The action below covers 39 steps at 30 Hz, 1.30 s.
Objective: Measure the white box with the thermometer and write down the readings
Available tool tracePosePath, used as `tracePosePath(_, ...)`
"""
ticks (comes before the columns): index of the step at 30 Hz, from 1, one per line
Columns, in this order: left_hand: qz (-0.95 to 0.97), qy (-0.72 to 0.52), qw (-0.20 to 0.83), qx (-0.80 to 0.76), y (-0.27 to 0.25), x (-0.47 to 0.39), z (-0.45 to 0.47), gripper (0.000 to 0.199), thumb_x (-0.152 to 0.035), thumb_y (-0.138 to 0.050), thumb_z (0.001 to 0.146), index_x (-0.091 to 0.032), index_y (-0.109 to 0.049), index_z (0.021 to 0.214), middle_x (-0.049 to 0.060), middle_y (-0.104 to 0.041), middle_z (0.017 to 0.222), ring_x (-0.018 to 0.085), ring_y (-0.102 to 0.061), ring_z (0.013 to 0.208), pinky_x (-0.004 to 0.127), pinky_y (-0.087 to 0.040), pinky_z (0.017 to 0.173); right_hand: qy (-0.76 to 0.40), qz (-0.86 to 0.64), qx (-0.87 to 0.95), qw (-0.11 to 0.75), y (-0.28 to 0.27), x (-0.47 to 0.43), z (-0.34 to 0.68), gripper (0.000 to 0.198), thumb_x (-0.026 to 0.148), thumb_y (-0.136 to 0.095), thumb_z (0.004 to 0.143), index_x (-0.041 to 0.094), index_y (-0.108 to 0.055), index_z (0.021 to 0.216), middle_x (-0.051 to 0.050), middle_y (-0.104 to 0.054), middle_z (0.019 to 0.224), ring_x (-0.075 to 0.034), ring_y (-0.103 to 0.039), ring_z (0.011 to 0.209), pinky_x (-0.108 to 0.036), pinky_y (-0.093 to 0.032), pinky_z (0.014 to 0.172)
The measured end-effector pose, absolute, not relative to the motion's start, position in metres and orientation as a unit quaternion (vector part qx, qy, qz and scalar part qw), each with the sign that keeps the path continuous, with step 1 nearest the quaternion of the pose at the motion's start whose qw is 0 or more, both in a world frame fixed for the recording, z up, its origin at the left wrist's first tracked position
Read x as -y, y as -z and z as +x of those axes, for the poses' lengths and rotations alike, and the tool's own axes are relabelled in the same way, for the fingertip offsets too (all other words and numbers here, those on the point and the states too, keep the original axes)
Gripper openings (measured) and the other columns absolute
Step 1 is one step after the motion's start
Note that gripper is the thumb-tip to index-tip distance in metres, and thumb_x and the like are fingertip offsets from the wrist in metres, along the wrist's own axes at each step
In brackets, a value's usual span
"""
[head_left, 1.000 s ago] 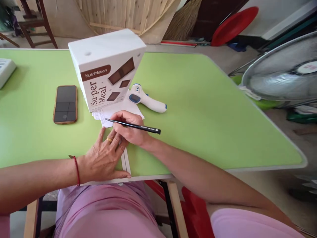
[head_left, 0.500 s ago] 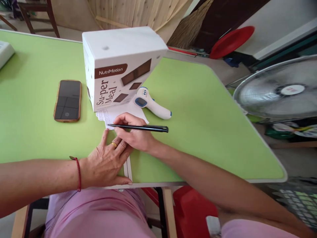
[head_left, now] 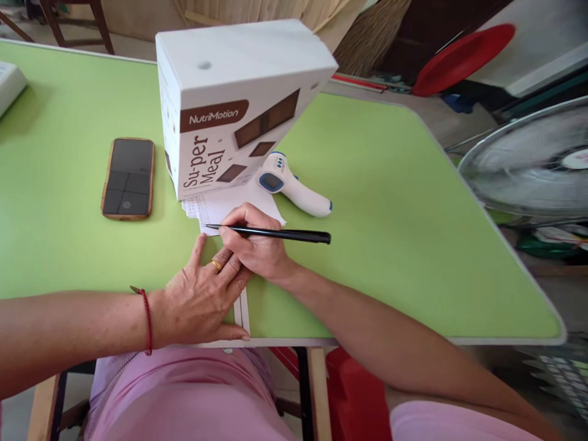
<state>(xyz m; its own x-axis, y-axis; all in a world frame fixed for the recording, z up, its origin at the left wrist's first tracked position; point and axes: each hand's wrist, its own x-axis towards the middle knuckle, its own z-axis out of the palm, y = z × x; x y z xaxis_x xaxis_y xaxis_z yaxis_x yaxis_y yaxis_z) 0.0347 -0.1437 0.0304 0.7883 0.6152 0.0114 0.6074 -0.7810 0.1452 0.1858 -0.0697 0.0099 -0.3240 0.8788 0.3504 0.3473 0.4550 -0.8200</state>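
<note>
Right hand (head_left: 265,252) is pinching a black pen (head_left: 303,236) near its tip, likely for control; spread left hand (head_left: 202,294) is apparently steadying handwritten paper (head_left: 250,199) under a NutriMotion box (head_left: 229,144).

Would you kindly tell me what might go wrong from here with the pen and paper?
The paper runs up to the box, perhaps under it, so pulling the paper might snag or crease it. The left hand and the right hand overlap in view, so a nudge could jog the pen and leave a stray mark.
</note>
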Motion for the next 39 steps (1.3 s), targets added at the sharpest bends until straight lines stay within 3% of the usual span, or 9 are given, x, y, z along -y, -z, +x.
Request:
tracePosePath(7, 0.943, -0.023, 0.079, -0.323, -0.0313, 0.1442, 0.0351, 0.094, -0.07, -0.059, 0.093, -0.003, -0.04, 0.156, 0.028, -0.047, 0.154, 0.047, -0.042, 0.144, 0.078, -0.03, 0.114, -0.328, -0.407, 0.745, 0.415, -0.0117, 0.0711, 0.1851, 0.014, 0.021, -0.06, 0.082, 0.025, -0.052, 0.071, 0.006, -0.056, 0.059, -0.01, -0.049, 0.051, -0.024, -0.044, 0.051)
tracePosePath(28, 0.943, -0.007, 0.066, -0.327, -0.0348, 0.1443, 0.0348, 0.091, -0.071, -0.055, 0.096, -0.004, -0.042, 0.155, 0.025, -0.053, 0.151, 0.044, -0.047, 0.142, 0.073, -0.033, 0.117, -0.355, -0.379, 0.759, 0.393, -0.0148, 0.0702, 0.1859, 0.013, 0.022, -0.058, 0.082, 0.024, -0.049, 0.072, 0.007, -0.055, 0.061, -0.009, -0.047, 0.052, -0.023, -0.042, 0.053)
tracePosePath(39, 0.945, -0.008, 0.056, -0.323, -0.0362, 0.1432, 0.0345, 0.094, -0.071, -0.059, 0.093, -0.003, -0.041, 0.155, 0.025, -0.046, 0.157, 0.045, -0.038, 0.148, 0.074, -0.034, 0.115, -0.36, -0.394, 0.736, 0.417, -0.013, 0.0716, 0.1843, 0.013, 0.021, -0.059, 0.08, 0.024, -0.051, 0.071, 0.008, -0.053, 0.058, -0.009, -0.045, 0.05, -0.023, -0.038, 0.049)
